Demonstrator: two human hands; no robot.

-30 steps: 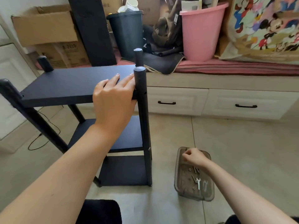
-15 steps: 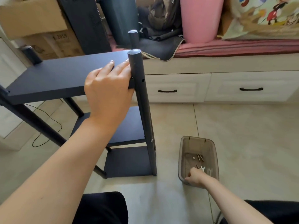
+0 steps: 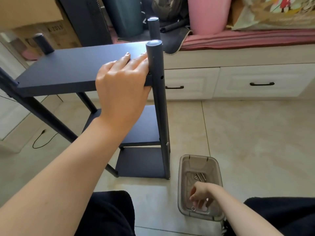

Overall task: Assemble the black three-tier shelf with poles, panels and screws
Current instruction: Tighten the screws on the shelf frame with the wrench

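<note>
The black three-tier shelf stands on the tile floor, with a top panel (image 3: 68, 68), a middle panel (image 3: 144, 130) and a bottom panel (image 3: 141, 162). My left hand (image 3: 122, 86) holds the top panel's front right corner, fingers flat on top and thumb under the edge, against the front right pole (image 3: 158, 99). An empty screw hole shows in that pole beside my hand. My right hand (image 3: 202, 193) reaches into a clear plastic box (image 3: 180, 184) on the floor, fingertips down near a small ring (image 3: 193, 208). Whether it holds anything is unclear. Loose screws (image 3: 200, 177) lie at the box's far end.
White drawers (image 3: 255, 79) run behind the shelf under a pink-covered bench. On the bench stand a pink bucket (image 3: 208, 14), a dark bin (image 3: 124, 14), a leaning black board (image 3: 88, 19) and cardboard boxes (image 3: 30, 12). A black cable (image 3: 40, 140) lies at left. My knees (image 3: 109, 215) are below.
My right hand has moved from the box's far end to its near end and dipped inside. The view has tilted down. My left hand stays on the top panel.
</note>
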